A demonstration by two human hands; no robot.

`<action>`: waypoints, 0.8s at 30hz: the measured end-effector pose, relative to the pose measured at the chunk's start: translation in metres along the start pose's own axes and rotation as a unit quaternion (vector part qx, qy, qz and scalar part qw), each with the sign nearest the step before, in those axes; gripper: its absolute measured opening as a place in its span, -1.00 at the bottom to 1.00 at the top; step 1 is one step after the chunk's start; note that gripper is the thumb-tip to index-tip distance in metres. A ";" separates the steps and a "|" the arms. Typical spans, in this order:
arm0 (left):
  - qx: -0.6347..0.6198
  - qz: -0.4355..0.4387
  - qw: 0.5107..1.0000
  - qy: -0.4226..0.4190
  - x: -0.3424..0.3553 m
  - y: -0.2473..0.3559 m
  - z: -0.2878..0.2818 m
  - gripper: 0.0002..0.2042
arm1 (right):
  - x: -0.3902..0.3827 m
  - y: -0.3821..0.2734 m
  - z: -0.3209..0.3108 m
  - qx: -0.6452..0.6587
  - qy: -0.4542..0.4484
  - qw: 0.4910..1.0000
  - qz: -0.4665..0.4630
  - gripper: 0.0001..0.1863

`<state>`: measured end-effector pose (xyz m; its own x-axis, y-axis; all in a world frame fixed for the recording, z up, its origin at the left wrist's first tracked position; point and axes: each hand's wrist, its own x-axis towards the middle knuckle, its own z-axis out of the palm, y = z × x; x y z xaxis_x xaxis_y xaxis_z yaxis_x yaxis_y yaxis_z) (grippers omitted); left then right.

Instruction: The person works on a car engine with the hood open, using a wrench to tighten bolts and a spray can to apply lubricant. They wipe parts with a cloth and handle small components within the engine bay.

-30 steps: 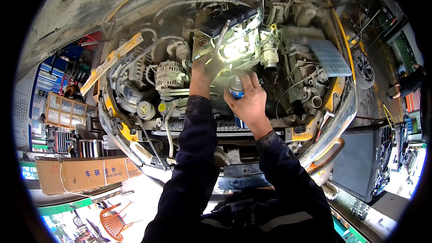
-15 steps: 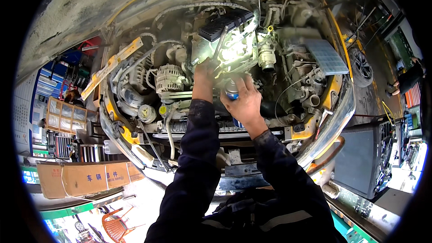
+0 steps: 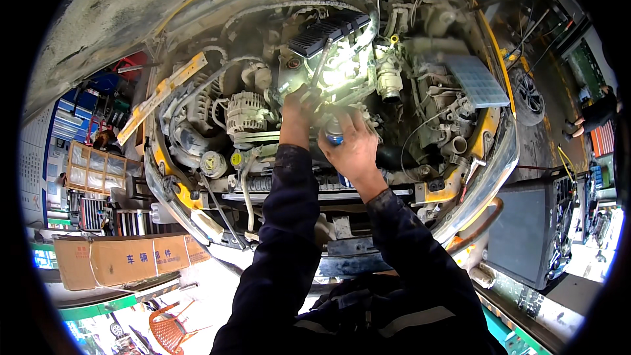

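Observation:
My left hand [image 3: 301,108] reaches into the middle of the engine bay [image 3: 259,112], at the lower end of a long metal tool [image 3: 323,59]; its fingers are hazy and I cannot tell what they hold. Just right of it, my right hand [image 3: 353,148] is closed round a spray can [image 3: 334,137] with a blue body, held upright. Pale mist hangs over both hands and the brightly lit engine top [image 3: 345,69]. A black slatted part [image 3: 328,29] lies above the tool. An alternator [image 3: 246,118] is left of my left hand.
A clear compartment box [image 3: 476,82] rests at the bay's right. The raised hood [image 3: 131,13] arches above; a yellow bar [image 3: 161,98] is at left. Outside are a cardboard box [image 3: 118,261], a dark cart [image 3: 516,236], a wheel [image 3: 529,95] and another person [image 3: 598,112] at right.
My right hand and the can have shifted a little to the left. The haze around my hands looks thicker, partly veiling the can's top.

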<state>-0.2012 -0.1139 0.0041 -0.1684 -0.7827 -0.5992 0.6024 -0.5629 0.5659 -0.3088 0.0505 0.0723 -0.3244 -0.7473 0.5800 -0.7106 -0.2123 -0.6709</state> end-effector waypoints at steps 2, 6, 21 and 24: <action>-0.035 0.008 0.999 -0.022 0.003 -0.006 0.001 -0.84 | 0.000 0.003 -0.002 0.005 -0.003 1.000 0.000 -0.59; -0.004 0.055 0.996 -0.074 0.046 -0.027 -0.019 -0.85 | -0.002 0.010 -0.007 0.008 -0.006 1.000 0.023 -0.56; -0.034 0.332 0.924 0.188 0.054 -0.022 0.053 -0.74 | -0.078 0.073 -0.175 0.040 0.177 0.973 0.140 -0.29; -0.077 0.313 0.930 0.178 0.059 -0.017 0.052 -0.79 | -0.073 0.115 -0.251 -0.083 0.250 0.956 0.133 -0.28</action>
<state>-0.2624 -0.1640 -0.0112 0.5056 -0.7905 -0.3456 0.6050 0.0393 0.7952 -0.5233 0.2384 0.0693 -0.7348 -0.3585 0.5757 -0.6380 0.0774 -0.7661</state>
